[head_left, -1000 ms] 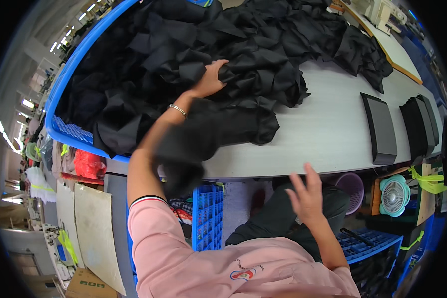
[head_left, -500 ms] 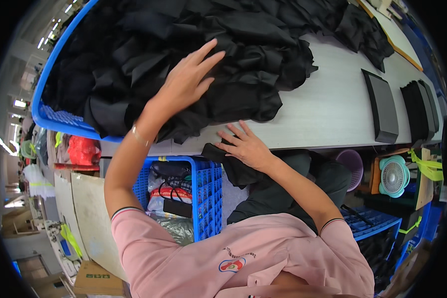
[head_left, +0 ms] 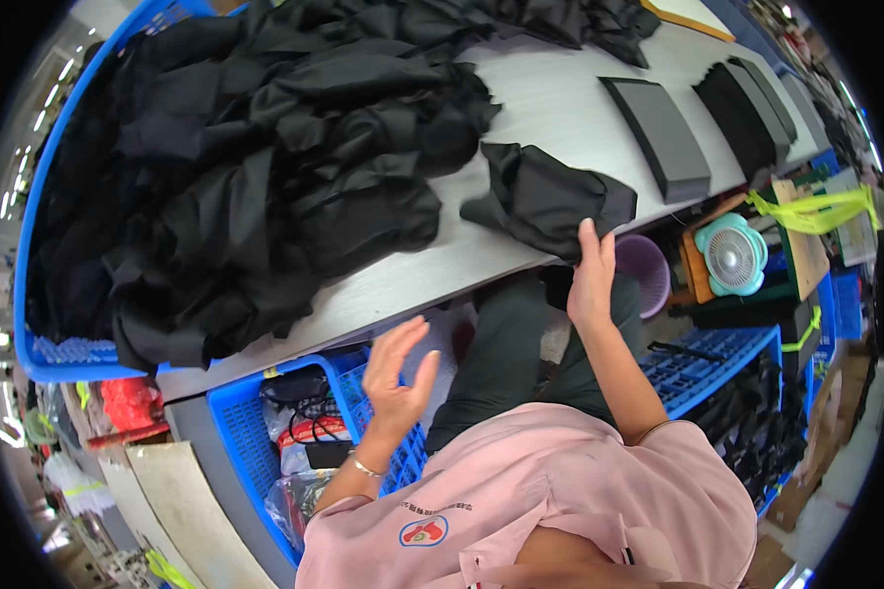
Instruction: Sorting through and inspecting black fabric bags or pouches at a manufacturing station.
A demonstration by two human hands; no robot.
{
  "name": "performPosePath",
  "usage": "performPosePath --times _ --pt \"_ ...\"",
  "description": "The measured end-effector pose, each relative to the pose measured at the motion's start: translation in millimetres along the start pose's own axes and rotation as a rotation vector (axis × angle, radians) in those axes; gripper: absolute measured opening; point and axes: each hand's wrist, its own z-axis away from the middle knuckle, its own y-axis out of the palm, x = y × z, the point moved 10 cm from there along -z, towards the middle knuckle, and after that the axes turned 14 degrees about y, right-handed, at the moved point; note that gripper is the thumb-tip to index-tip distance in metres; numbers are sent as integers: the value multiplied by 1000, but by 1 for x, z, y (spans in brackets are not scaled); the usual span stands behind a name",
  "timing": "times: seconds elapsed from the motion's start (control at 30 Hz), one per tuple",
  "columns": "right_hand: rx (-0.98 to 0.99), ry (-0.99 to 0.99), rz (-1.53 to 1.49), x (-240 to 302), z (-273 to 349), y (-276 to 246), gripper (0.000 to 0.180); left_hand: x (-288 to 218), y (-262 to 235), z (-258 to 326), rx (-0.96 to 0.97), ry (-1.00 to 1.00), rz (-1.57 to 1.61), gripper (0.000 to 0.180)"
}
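Note:
A loose piece of black fabric (head_left: 560,196) lies crumpled on the table near its front edge. My right hand (head_left: 591,280) is at the near right side of this piece, fingers stretched upward and their tips against the cloth. My left hand (head_left: 395,383) is raised in front of the table edge, beside the blue crate below, with fingers apart and nothing in it. To the left, a large heap of black fabric pieces (head_left: 295,147) fills a blue basket (head_left: 44,236) and spills onto the table.
On the white table (head_left: 550,88), a grey-topped black stack (head_left: 658,133) and more dark stacks (head_left: 746,113) stand at right. Below the edge are a blue crate (head_left: 241,442) of bags, a purple bin (head_left: 643,275), a turquoise fan (head_left: 732,255) and a blue rack (head_left: 702,368).
The view has turned. My right hand has moved from my lap to the table edge, where the fabric piece now lies. My left hand has come off the heap, back toward me.

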Motion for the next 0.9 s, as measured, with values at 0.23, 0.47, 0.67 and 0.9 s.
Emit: performPosePath --times 0.23,0.47,0.67,0.9 --pt "-63 -68 53 1 30 -43 54 -63 115 -43 103 107 259 49" --pt "-37 -166 389 4 52 -66 32 -54 210 -63 354 220 84 81" --pt "87 -398 385 54 60 -42 12 -48 220 -66 337 -1 416 85" --pt "384 -1295 1349 47 106 53 14 12 164 -10 -238 -309 472 85"
